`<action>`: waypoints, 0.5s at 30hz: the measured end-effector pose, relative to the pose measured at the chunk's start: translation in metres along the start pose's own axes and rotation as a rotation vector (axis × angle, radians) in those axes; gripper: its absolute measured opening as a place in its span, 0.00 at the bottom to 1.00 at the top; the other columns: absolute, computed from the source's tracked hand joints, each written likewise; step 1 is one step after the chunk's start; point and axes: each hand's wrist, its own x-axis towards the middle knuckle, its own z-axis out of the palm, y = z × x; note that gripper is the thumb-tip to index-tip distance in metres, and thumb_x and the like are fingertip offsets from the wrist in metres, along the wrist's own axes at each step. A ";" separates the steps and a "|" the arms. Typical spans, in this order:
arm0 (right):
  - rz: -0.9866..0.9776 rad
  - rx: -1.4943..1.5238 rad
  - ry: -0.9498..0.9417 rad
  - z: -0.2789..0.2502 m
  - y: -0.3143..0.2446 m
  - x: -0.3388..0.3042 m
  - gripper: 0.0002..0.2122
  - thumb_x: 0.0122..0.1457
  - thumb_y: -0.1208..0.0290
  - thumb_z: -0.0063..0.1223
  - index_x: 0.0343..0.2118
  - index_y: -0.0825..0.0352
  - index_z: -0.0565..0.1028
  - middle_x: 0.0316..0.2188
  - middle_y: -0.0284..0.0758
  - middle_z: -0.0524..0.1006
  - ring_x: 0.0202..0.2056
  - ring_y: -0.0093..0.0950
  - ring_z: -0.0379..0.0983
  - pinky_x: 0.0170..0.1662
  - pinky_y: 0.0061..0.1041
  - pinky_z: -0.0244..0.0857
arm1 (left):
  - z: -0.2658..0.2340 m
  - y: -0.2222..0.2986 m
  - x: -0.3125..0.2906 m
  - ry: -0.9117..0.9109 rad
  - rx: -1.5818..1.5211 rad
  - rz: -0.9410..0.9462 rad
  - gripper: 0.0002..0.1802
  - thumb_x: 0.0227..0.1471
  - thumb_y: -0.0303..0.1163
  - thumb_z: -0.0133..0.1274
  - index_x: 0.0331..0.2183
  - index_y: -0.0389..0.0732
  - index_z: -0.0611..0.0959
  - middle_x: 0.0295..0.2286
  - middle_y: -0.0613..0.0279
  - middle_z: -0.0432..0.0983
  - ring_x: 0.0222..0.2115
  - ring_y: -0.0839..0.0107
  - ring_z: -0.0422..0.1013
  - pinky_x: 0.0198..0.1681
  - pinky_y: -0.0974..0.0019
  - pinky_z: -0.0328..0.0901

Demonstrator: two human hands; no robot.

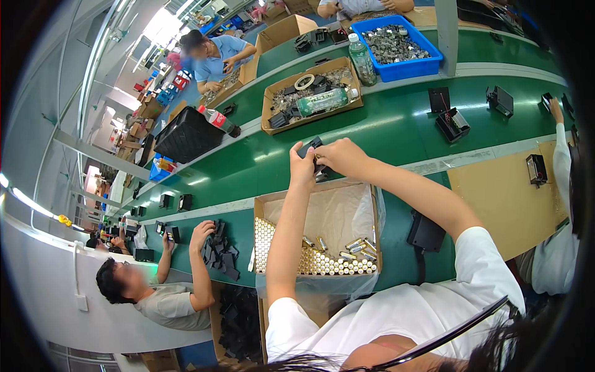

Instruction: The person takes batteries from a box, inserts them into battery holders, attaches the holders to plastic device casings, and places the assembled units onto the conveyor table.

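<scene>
My left hand [302, 166] is closed round a small black plastic case [310, 147], held above the far edge of a cardboard box [320, 194]. My right hand [344, 157] has its fingertips pinched together at the case's right side. Something small and brass-coloured shows at those fingertips, too small to name for sure. Below my forearms, the box is lined with pale paper and clear plastic. Rows of upright cylindrical batteries [347, 267] fill its near part, and several loose ones [355, 244] lie on their sides. My left forearm hides part of the rows.
Ahead runs a green conveyor belt [396, 127] carrying black cases [454, 125]. Beyond stand a carton of parts [270, 118], bottles [361, 59] and a blue bin [412, 75]. At left, a co-worker [167, 291] reaches toward black pieces [222, 251]. Another person's arm [563, 149] is at right.
</scene>
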 end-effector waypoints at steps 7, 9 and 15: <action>-0.134 -0.287 -0.185 0.030 0.010 0.012 0.09 0.54 0.67 0.59 0.37 0.62 0.79 0.27 0.35 0.84 0.23 0.35 0.78 0.27 0.31 0.68 | -0.029 0.013 -0.002 -0.069 -0.116 -0.018 0.39 0.58 0.24 0.52 0.65 0.47 0.53 0.51 0.39 0.64 0.42 0.53 0.72 0.40 0.53 0.76; -0.141 -0.296 -0.171 0.037 0.010 0.018 0.09 0.53 0.67 0.59 0.36 0.62 0.79 0.27 0.35 0.83 0.23 0.35 0.78 0.27 0.31 0.68 | -0.036 0.010 -0.002 -0.107 -0.170 -0.033 0.42 0.57 0.23 0.53 0.66 0.49 0.50 0.51 0.38 0.64 0.43 0.53 0.72 0.41 0.53 0.75; -0.108 -0.133 -0.259 0.050 0.002 0.039 0.08 0.53 0.69 0.61 0.34 0.65 0.78 0.26 0.35 0.83 0.21 0.33 0.76 0.26 0.29 0.68 | -0.065 0.000 0.004 -0.183 -0.261 -0.028 0.47 0.54 0.20 0.54 0.67 0.51 0.48 0.51 0.37 0.63 0.43 0.52 0.72 0.42 0.54 0.75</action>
